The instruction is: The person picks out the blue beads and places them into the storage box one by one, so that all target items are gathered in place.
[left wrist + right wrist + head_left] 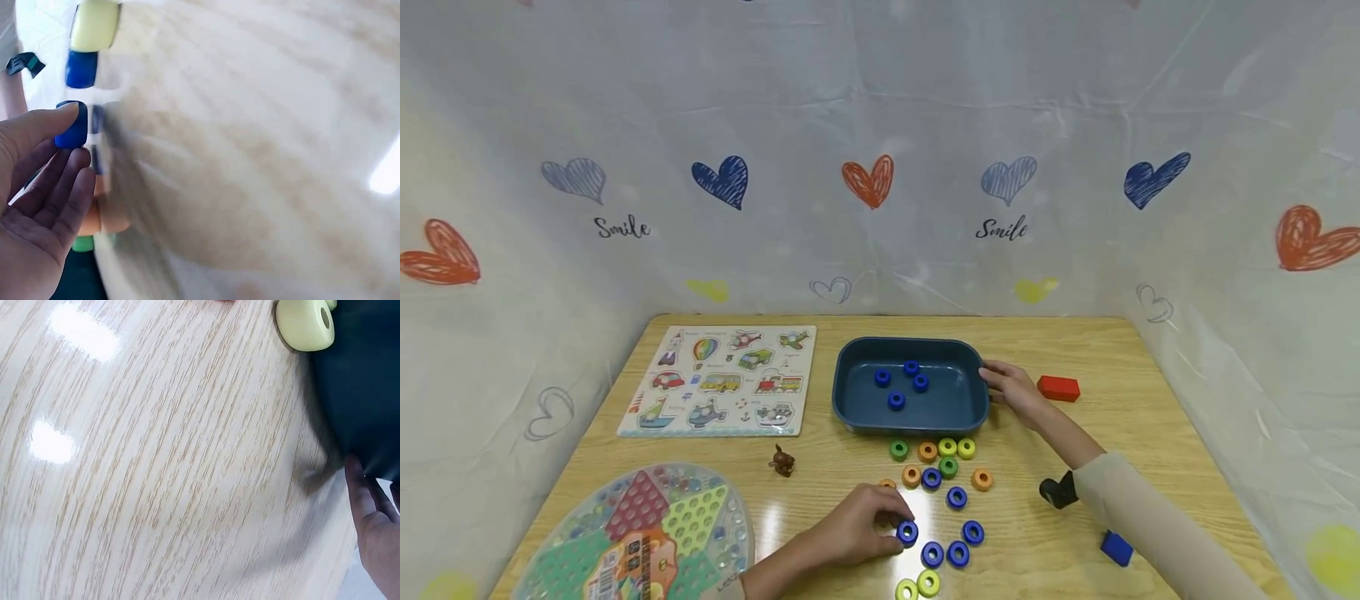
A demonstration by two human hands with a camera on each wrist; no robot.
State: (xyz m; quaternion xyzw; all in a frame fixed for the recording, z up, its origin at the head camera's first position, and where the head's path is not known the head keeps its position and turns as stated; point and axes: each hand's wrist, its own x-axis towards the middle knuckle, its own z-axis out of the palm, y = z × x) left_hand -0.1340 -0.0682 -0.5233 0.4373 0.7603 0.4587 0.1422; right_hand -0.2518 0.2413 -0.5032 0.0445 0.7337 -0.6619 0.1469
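Observation:
My left hand [857, 527] pinches a blue ring-shaped bead [907, 532] between thumb and fingers, low over the wooden table. In the left wrist view the same blue bead [72, 128] shows side-on at the fingertips. My right hand [1013, 390] rests against the right end of a dark blue tray [910, 431], its fingers fairly straight along the rim and outer wall. Several blue beads [897, 401] lie inside the tray. In front of it, blue, orange [982, 479], green [898, 450] and yellow beads [928, 582] are scattered on the table.
A picture puzzle board [718, 383] lies at the back left, and a round game board [647, 533] at the front left. A small brown figure [782, 461] stands between them and the beads. Rightward are a red block [1059, 388], a black object [1058, 492] and a blue block [1117, 548].

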